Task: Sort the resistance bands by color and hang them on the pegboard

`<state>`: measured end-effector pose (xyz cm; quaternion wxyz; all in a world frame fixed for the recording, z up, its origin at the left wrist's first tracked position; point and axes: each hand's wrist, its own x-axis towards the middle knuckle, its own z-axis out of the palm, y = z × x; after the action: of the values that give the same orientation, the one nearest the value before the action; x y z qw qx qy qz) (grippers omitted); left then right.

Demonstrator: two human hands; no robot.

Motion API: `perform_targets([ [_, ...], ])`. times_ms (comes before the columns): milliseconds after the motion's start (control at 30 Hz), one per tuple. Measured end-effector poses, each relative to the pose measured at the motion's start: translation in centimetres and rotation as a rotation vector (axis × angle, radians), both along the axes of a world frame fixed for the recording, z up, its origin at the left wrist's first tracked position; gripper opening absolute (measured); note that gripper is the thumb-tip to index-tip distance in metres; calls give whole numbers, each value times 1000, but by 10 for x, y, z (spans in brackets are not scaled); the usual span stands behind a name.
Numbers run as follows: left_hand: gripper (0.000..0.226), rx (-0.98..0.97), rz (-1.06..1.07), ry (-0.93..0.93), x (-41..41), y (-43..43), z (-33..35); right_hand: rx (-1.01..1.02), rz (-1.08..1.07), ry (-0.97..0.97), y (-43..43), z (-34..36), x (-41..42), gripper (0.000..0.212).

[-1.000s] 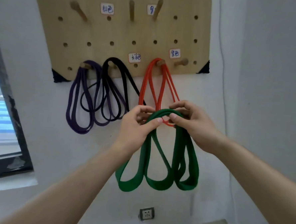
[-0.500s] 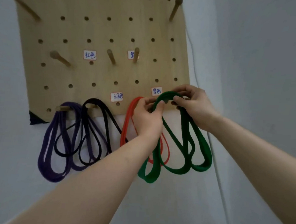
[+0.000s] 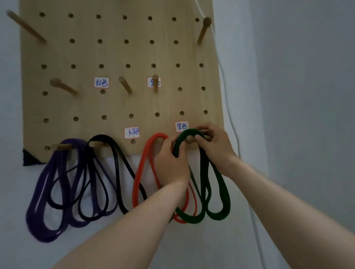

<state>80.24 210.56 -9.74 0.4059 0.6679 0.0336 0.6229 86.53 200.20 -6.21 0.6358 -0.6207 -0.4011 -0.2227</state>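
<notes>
Linking left grip (image 3: 171, 163) to right grip (image 3: 213, 145): green band (image 3: 217, 216).

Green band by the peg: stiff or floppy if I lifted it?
Probably floppy: the green band droops in long loose loops below the peg. Likely light, as the right hand merely pinches its top. Its wide flat strap probably grips rather than slips.

Pegboard (image 3: 84, 51): one
Pegs (image 3: 63, 85): ten, four along the pegboard's bottom edge
Labels (image 3: 101, 82): four
Band bundles: four; purple bands (image 3: 41, 209), black bands (image 3: 119, 152), orange bands (image 3: 137, 177), green bands (image 3: 221, 185)
Hands: two; left hand (image 3: 170, 165), right hand (image 3: 215, 147)
</notes>
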Motion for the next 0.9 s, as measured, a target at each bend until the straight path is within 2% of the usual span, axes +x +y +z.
perform_targets([
  [133, 27, 119, 165, 32, 1, 6, -9, -49, -61, -57, -4, -19, 2, 42],
  [233, 37, 157, 207, 47, -4, 4, -14, -116, -158, -145, -6, -34, 0, 57],
  [333, 46, 296, 289, 14, -11, 0, -25, -142, -188, -235, -4, -47, -2, 69],
  [433, 53, 361, 304, 34, -9, 2, -30, -124, -201, -232, -5, -50, 0, 67],
  [667, 59, 301, 164, 74, 17, 15, -21, -192, -144, -192, -4, -34, 18, 68],
  [900, 59, 325, 150, 159, 26, 22, -20, -258, -193, -177, 6, -27, 47, 72],
])
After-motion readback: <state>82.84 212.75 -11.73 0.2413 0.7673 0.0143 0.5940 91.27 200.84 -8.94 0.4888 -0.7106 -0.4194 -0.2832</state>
